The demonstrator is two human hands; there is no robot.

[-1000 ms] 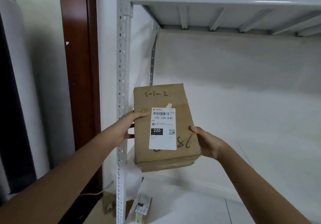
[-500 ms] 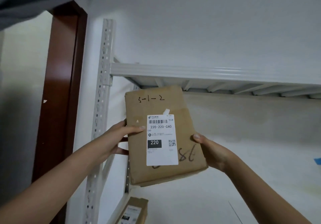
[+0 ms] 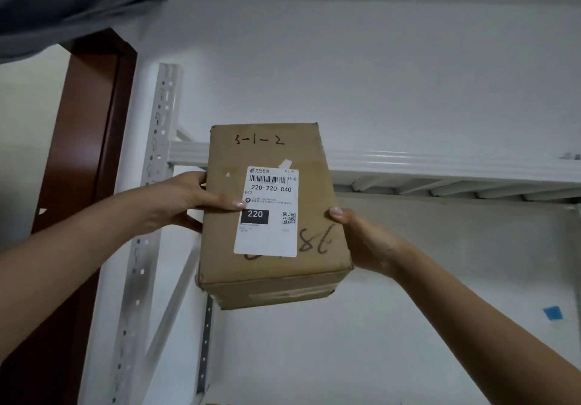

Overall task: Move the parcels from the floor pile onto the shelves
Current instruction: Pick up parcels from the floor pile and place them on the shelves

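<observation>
Brown cardboard parcel (image 3: 273,216) has risen to the white metal top shelf (image 3: 440,165) edge. Left hand (image 3: 185,198) and right hand (image 3: 364,241) grip its sides; placement likely next.

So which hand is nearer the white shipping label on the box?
Left. The left hand grips the box by its left side, thumb tip at the label's left edge. The right hand holds the right side, thumb on bare cardboard, clear of the label.
</observation>
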